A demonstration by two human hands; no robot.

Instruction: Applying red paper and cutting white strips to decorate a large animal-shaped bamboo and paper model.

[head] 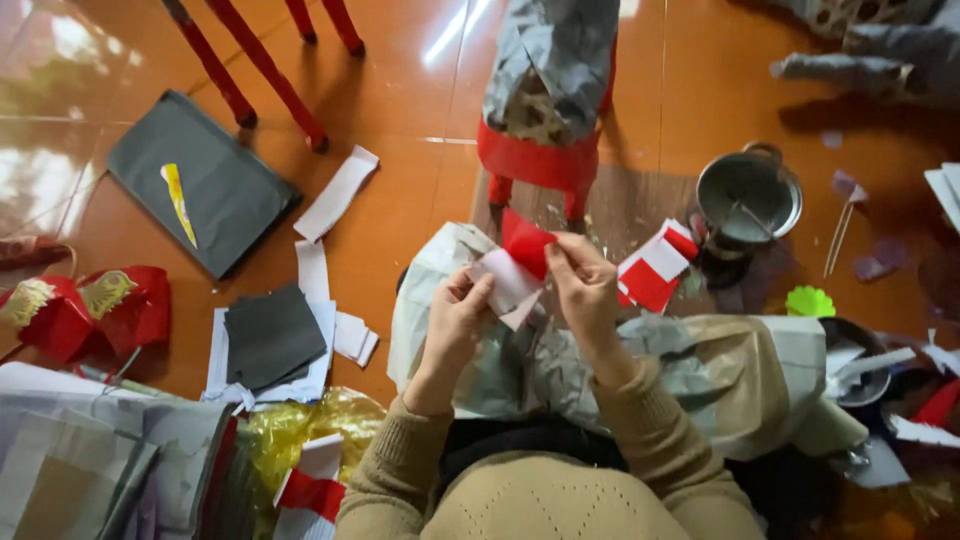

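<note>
Both hands up over the lap: left hand (455, 318) pinches the white paper piece (507, 283), right hand (583, 285) nips its red paper flap (524, 243), keeping the sheets aligned. Metal pot (749, 194) waits far right.

Ahead of hands: blocked by red-and-grey paper figure (548, 95) | right: metal pot (749, 195), red-white paper pieces (655, 265), green disc (810, 301) crowding | left: bare floor strip (400, 190) open past white strips (335, 195) | far left: grey sheet (205, 180), paper stacks (270, 340) | lap: covered by grey paper form (720, 370)
</note>
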